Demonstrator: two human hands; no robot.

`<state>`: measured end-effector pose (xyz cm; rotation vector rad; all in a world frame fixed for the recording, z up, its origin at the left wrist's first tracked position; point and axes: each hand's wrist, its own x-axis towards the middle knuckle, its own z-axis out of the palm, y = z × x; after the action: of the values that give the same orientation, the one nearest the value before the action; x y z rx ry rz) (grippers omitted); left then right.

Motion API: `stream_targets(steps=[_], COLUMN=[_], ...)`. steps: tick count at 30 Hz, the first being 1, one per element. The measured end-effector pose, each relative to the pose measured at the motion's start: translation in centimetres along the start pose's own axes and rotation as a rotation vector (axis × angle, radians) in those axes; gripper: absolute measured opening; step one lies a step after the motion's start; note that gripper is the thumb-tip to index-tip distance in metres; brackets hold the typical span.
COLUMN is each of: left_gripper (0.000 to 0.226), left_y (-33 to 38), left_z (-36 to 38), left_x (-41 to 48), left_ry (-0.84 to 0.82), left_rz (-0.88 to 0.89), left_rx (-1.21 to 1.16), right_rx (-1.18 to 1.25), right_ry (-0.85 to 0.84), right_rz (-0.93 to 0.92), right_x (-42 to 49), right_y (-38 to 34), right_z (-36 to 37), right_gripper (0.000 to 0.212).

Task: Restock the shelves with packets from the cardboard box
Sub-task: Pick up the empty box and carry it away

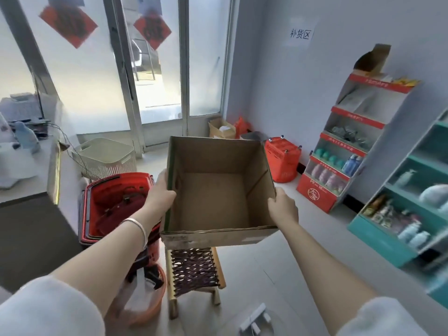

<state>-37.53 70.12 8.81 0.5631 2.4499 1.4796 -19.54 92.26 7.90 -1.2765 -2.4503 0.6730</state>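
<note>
An open cardboard box (213,202) is held up in the middle of the view, above a small woven stool (194,272). Its inside shows only bare cardboard. My left hand (160,192) grips the box's left wall, fingers curled over the rim. My right hand (282,207) grips the right wall near the front corner. A red and white display shelf (351,151) with bottles stands against the right wall. A teal shelf (407,214) with bottles and packets stands nearer on the right.
Stacked red shopping baskets (116,204) sit at the left, an orange basin (145,301) below them. Another red basket (282,161), a white laundry basket (106,156) and a small cardboard box (221,128) stand near the glass doors (155,69). A counter (26,170) runs along the left.
</note>
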Motion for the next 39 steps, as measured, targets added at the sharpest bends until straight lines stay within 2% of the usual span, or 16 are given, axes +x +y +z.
stream_targets(steps=[6, 13, 21, 25, 29, 39], left_gripper=[0.064, 0.053, 0.046, 0.047, 0.05, 0.053], left_y=[0.7, 3.0, 6.7, 8.3, 9.9, 17.0], left_z=[4.9, 9.4, 15.1, 18.1, 21.3, 33.8], left_x=[6.8, 15.4, 21.6, 24.3, 28.0, 39.2], left_ry=[-0.13, -0.236, -0.34, -0.355, -0.355, -0.307], left_rz=[-0.008, 0.014, 0.054, 0.069, 0.069, 0.018], left_rx=[0.005, 0.031, 0.006, -0.006, -0.008, -0.074], right_rx=[-0.012, -0.008, -0.052, -0.061, -0.054, -0.14], right_ry=[0.045, 0.1, 0.18, 0.199, 0.201, 0.179], right_rz=[0.104, 0.223, 0.322, 0.332, 0.323, 0.249], right_x=[5.3, 11.6, 16.7, 19.8, 24.5, 42.5], right_y=[2.0, 2.2, 4.0, 5.1, 6.3, 11.4], right_z=[1.2, 1.6, -0.6, -1.6, -2.3, -6.9], right_gripper=[0.035, 0.039, 0.033, 0.026, 0.03, 0.039])
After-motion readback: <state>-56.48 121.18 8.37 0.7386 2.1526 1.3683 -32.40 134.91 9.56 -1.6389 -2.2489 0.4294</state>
